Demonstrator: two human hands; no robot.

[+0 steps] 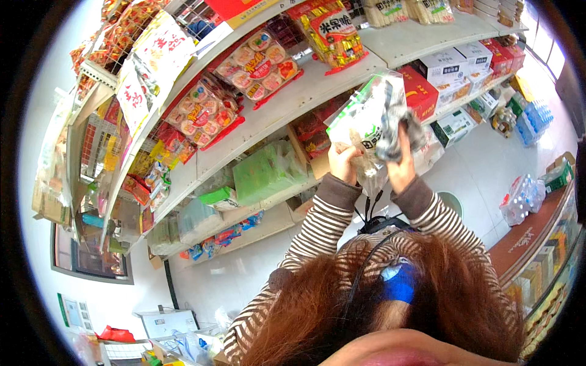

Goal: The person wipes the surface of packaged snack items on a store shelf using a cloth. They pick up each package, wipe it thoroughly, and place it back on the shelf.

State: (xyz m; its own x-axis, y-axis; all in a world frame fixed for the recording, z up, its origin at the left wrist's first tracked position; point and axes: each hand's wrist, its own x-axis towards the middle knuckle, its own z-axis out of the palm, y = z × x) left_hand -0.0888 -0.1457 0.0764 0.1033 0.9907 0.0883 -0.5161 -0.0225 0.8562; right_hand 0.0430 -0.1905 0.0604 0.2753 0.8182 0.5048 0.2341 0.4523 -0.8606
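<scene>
A clear plastic food bag [350, 128] with a white and green printed panel is held up in front of the shelves, over the gap before my body. My left hand [344, 164] grips its lower left edge, thumb on the front. In my right hand [401, 164] is a crumpled grey and black cloth [400, 137], lying against the right side of the bag. The pale contents show through the plastic near the bottom. Whether my right fingers also pinch the bag is hidden by the cloth.
Bagged snacks [258, 66] and a yellow-and-red snack bag [332, 34] stand on the long curved shelf [284, 103]. Cartons [442, 66] fill the right side. A green-wrapped pack [270, 171] sits lower down. Bottle packs [524, 199] rest on a brown counter at right.
</scene>
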